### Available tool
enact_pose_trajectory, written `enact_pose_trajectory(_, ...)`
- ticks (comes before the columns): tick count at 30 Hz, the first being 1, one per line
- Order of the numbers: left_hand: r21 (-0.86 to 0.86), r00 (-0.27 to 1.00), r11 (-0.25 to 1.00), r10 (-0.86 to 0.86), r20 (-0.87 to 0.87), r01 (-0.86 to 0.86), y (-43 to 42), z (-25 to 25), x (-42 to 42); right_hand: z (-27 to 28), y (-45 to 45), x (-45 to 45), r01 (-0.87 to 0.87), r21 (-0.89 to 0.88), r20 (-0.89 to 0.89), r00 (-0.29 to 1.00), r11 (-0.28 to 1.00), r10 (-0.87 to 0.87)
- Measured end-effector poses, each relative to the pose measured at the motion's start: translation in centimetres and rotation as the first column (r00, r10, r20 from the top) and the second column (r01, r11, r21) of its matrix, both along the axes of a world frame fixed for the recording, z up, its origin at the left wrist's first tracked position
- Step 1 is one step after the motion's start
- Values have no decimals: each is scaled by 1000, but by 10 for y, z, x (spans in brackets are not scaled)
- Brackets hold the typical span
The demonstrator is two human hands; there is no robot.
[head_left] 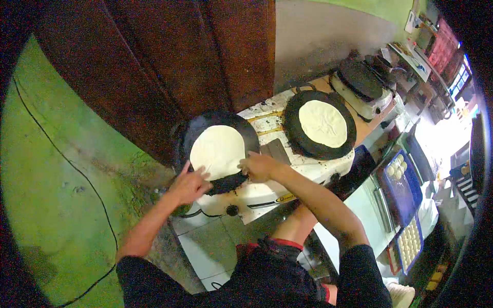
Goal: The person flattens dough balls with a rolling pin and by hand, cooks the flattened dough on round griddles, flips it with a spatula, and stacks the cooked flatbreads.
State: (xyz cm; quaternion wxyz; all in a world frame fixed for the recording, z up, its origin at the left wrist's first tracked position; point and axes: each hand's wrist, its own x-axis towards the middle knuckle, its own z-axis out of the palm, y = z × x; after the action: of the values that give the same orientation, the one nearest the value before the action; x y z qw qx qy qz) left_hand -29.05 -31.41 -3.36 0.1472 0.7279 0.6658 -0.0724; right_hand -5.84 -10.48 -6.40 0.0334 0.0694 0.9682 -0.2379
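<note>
A round, pale sheet of dough point(218, 149) lies in the black pan point(200, 123) on the left burner. At the dough's lower left edge is my left hand point(190, 186), its fingers apart and touching the rim of the sheet. My right hand point(258, 167) is at the dough's right edge, fingers bent together on it; their tips are partly hidden. A second round of dough point(322, 123), wrinkled in the middle, sits in another black pan point(345, 150) on the right burner.
Both pans rest on a white gas stove point(267, 109) with a front knob point(232, 210). Farther right stands another stove with a dark plate point(360, 80). Blue trays point(405, 192) with dough balls point(409, 241) lie at right, beside a metal rolling pin point(383, 209). A brown door point(169, 56) stands behind.
</note>
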Motion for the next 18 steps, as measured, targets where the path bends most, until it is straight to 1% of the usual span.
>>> enact_pose_trajectory(1,99,991,994,38,130,-51,-11,-7,0,13,-1,2,-3,29,6,1000,1000,3)
enact_pose_trajectory(2,181,970,975,87,229,-130,-9,-6,1,12,-4,1,-6,45,18,1000,999,6)
enact_pose_trajectory(3,250,934,943,131,331,-221,2,-3,5,6,-8,-6,64,-3,-128,990,998,-64)
enact_pose_trajectory(4,319,890,894,160,428,-314,18,-1,8,-3,-12,-19,131,-51,-273,952,990,-140)
enact_pose_trajectory(5,416,919,869,99,382,-267,41,-13,5,-19,-13,-39,111,-13,-315,943,994,-109)
enact_pose_trajectory(6,460,955,850,149,258,-257,65,-41,-1,-34,-20,-56,165,9,-344,927,986,-152)
enact_pose_trajectory(7,329,928,879,270,257,-346,86,-72,-11,-42,-23,-62,169,-6,-239,957,986,-165)
enact_pose_trajectory(8,190,889,879,390,241,-437,98,-90,-18,-46,-26,-64,172,-21,-128,977,985,-173)
enact_pose_trajectory(10,289,872,824,479,101,-486,97,-91,-22,-23,-40,-45,65,101,147,986,993,-80)
enact_pose_trajectory(11,336,853,799,520,30,-499,95,-91,-21,-11,-49,-32,39,137,198,978,990,-66)
enact_pose_trajectory(12,361,853,793,522,11,-491,87,-82,-14,4,-51,-22,58,144,184,979,988,-84)
enact_pose_trajectory(13,383,852,789,523,-10,-480,76,-62,-4,20,-54,-13,79,148,170,980,986,-104)
enact_pose_trajectory(14,400,853,790,520,-35,-465,64,-50,6,15,-54,-13,55,173,79,994,983,-70)
enact_pose_trajectory(15,386,888,825,459,-33,-412,55,-49,12,9,-53,-13,35,204,-11,999,978,-33)
enact_pose_trajectory(16,274,884,861,462,-68,-429,49,-46,17,-17,-51,-23,113,326,-214,976,938,-43)
enact_pose_trajectory(17,163,880,881,463,-107,-444,44,-42,20,-45,-50,-37,213,426,-412,911,879,-21)
enact_pose_trajectory(18,50,875,888,460,-149,-458,39,-35,22,-41,-53,-33,207,461,-393,920,863,-11)
